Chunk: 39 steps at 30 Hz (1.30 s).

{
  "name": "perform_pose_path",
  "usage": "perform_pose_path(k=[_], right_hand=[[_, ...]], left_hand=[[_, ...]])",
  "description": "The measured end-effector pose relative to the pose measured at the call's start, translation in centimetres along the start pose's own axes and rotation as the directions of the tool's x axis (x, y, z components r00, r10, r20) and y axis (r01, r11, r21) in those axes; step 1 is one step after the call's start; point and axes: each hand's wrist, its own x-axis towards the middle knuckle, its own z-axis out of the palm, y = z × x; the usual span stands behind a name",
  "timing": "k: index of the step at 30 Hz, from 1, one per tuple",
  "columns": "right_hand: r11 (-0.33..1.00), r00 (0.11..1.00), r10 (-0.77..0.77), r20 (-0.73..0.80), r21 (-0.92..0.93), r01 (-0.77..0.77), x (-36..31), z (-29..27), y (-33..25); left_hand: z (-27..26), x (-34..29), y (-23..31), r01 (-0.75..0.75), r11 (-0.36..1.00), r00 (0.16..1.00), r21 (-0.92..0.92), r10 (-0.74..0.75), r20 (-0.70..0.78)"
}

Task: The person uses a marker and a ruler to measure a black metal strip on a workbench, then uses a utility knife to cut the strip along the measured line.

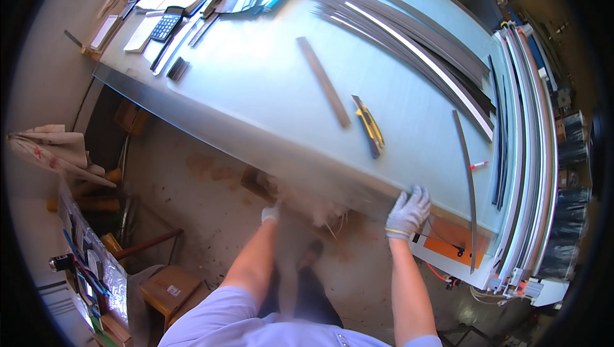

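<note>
Right hand (pixel 409 211), fingers parted, rests on the likely heavy, stiff table (pixel 243 78), best gripped at its near edge; left hand (pixel 270 211) grip unclear.

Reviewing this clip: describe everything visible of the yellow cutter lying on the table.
The yellow cutter is a slim utility knife with a yellow-and-black body, apparently plastic, and dark ends. It lies flat on the pale, smooth tabletop, slanting from upper left to lower right in the picture, just right of a flat brownish strip and apart from it. Neither hand touches it; the gloved right hand is nearer, at the table edge. Whether any blade is out is too small to tell.
</note>
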Motion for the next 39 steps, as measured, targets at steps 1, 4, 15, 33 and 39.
perform_pose_path(k=[1,4,15,33,39], right_hand=[[0.999,1.000,-0.020,0.018,0.029,0.020,0.2,-0.1,-0.6],[0.997,0.998,-0.070,0.002,0.033,0.069,0.7,0.3,-1.2],[0.994,0.996,-0.091,-0.019,0.052,0.092,0.2,1.3,-0.3],[0.991,0.989,-0.124,-0.079,-0.062,0.119,-0.4,1.1,1.2],[1.000,0.998,-0.012,-0.058,-0.018,0.011,0.2,-0.2,0.7]], left_hand=[[0.1,1.4,-1.3,-0.006,1.000,1.000,-0.029,0.007,0.008],[1.0,3.3,-2.5,-0.170,0.962,0.985,0.215,0.168,0.028],[-20.4,3.6,5.5,-0.189,0.205,0.920,0.960,0.379,0.100],[-30.4,-2.5,13.6,-0.541,0.831,0.690,0.131,0.527,-0.497],[-13.6,-29.1,22.5,-0.683,0.705,0.678,-0.191,0.710,0.193]])
